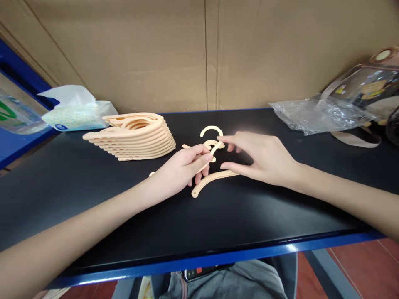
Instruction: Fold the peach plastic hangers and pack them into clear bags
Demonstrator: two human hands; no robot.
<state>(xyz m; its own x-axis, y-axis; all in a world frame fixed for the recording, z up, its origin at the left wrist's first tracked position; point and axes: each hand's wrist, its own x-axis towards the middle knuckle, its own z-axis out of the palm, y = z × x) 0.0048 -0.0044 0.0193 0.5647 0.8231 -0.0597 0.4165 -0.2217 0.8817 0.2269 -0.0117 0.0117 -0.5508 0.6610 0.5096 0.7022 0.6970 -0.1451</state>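
My left hand (181, 168) is closed around a cream plastic hanger piece with a hook (212, 128), which points up and curls to the left. The fingers cover part of that piece. My right hand (264, 160) has its thumb and fingers apart, with the index fingertip at the side of the hook; whether it touches is hard to tell. A loose curved hanger arm (207, 180) lies on the table below the hands, with a hole at its left end. More cream plastic shows behind my left hand, partly hidden.
A stack of cream hangers (140, 143) stands at the left on the black table (243, 220). Behind it is a tissue pack (81, 114). Crumpled clear plastic (314, 114) and a transparent bag (370, 89) lie at the right. Cardboard (149, 54) walls the back.
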